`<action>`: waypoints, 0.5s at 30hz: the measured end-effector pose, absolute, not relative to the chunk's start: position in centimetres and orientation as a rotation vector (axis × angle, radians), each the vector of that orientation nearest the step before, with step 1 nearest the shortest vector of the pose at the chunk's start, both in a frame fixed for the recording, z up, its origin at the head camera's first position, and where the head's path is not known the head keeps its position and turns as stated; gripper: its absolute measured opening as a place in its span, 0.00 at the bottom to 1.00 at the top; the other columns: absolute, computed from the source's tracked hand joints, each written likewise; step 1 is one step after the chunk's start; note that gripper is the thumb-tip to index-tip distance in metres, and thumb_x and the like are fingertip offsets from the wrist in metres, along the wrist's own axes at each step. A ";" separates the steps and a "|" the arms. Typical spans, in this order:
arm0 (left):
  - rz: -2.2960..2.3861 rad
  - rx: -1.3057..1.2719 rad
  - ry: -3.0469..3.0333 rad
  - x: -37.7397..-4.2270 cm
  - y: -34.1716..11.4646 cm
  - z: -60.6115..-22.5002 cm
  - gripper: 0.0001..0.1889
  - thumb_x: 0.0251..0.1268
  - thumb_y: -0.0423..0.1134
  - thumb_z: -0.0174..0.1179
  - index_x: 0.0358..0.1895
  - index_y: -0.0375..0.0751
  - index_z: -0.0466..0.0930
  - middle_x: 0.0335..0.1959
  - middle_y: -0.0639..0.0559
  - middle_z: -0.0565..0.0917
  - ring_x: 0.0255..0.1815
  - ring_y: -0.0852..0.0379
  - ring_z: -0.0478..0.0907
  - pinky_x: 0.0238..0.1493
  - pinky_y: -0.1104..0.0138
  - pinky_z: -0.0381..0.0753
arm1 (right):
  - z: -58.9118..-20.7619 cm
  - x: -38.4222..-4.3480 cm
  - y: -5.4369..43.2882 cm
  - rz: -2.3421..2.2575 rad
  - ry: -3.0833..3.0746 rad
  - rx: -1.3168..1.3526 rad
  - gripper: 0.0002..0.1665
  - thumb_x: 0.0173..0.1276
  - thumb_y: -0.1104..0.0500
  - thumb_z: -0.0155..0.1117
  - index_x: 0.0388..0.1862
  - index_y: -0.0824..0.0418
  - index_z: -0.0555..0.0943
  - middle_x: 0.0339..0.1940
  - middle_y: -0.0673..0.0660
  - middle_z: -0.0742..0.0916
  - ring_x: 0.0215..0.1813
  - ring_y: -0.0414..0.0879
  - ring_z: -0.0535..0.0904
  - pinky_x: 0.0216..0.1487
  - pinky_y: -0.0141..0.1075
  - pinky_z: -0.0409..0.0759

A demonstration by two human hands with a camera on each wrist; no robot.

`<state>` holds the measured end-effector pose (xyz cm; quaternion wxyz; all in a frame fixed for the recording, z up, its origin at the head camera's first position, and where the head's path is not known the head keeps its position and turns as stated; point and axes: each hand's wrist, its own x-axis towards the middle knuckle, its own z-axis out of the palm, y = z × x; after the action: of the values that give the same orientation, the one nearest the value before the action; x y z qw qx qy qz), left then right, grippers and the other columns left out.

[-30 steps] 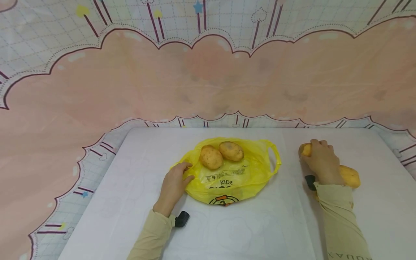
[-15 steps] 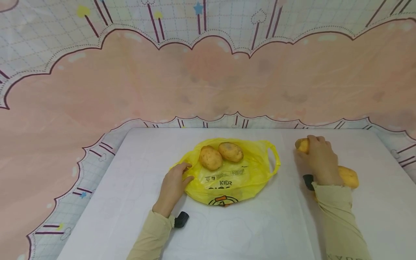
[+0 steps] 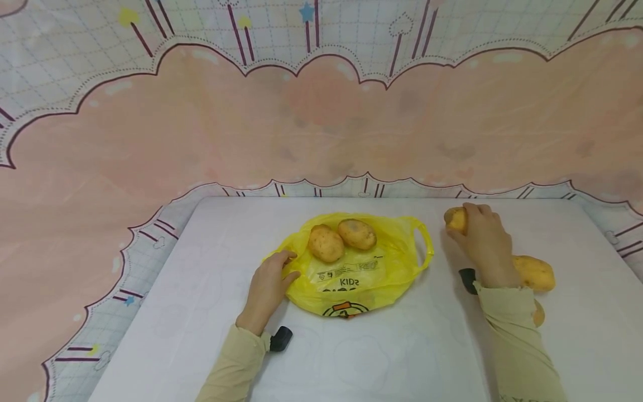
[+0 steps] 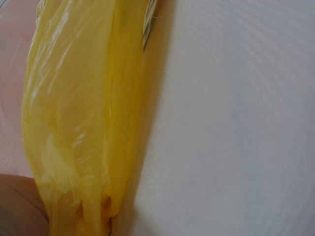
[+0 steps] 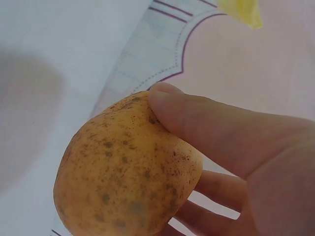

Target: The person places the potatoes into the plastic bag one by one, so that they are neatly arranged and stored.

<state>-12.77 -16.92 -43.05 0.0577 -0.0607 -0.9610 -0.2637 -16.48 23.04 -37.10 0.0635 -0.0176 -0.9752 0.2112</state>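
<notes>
My right hand [image 3: 486, 243] grips a potato [image 3: 456, 220] at the right of the table. The right wrist view shows that speckled potato [image 5: 118, 169] up close, with the thumb laid over its top and the fingers behind it. At the centre lies a yellow plastic bag [image 3: 397, 276], its mouth spread wide. Two potatoes, one on the left [image 3: 326, 243] and one on the right [image 3: 357, 234], rest inside it. My left hand [image 3: 266, 286] holds the bag's left edge. In the left wrist view the yellow plastic [image 4: 78, 113] is bunched; the holding fingers are mostly hidden.
A potato [image 3: 535, 273] lies beside the right wrist. Another potato [image 3: 538, 314] is partly covered by the right sleeve. The bag's loop handle [image 3: 426, 245] points right. A patterned cloth [image 3: 321, 134] hangs behind the white table [image 3: 382, 357].
My right hand has moved left and slightly away with the potato it grips. A potato under the right sleeve has come further into sight. The left hand and bag look unmoved.
</notes>
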 end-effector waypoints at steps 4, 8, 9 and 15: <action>-0.802 -0.177 -2.918 -12.8 -16.9 -43.0 0.20 0.58 0.34 0.71 0.54 0.37 0.80 0.46 0.43 0.85 0.48 0.46 0.82 0.52 0.53 0.82 | -36.6 -16.2 22.6 0.634 -2.930 -0.035 0.39 0.67 0.55 0.68 0.67 0.75 0.65 0.61 0.78 0.71 0.57 0.73 0.68 0.42 0.72 0.74; -0.802 -0.172 -2.921 -12.8 -16.9 -43.0 0.20 0.57 0.33 0.72 0.54 0.37 0.80 0.46 0.43 0.85 0.49 0.46 0.82 0.52 0.53 0.82 | -36.2 -16.1 22.2 0.645 -2.920 -0.022 0.39 0.67 0.54 0.68 0.69 0.74 0.64 0.62 0.78 0.71 0.57 0.72 0.67 0.43 0.71 0.74; -0.801 -0.173 -2.920 -12.8 -16.9 -43.0 0.20 0.57 0.33 0.72 0.54 0.37 0.80 0.46 0.43 0.85 0.49 0.46 0.82 0.52 0.53 0.82 | -36.1 -16.0 22.1 0.650 -2.916 -0.017 0.40 0.68 0.54 0.68 0.69 0.74 0.64 0.62 0.78 0.70 0.57 0.71 0.67 0.43 0.71 0.75; -0.810 -0.173 -2.917 -12.7 -16.9 -43.0 0.21 0.58 0.34 0.72 0.55 0.37 0.80 0.47 0.44 0.85 0.49 0.46 0.82 0.53 0.53 0.82 | -35.7 -15.7 21.5 0.655 -2.822 0.040 0.37 0.65 0.56 0.71 0.66 0.72 0.68 0.60 0.76 0.73 0.55 0.71 0.69 0.40 0.70 0.76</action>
<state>-12.75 -16.91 -43.03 0.0548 -0.0568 -0.9605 -0.2667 -15.70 21.47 -35.65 0.1220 0.0136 -0.9667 0.2245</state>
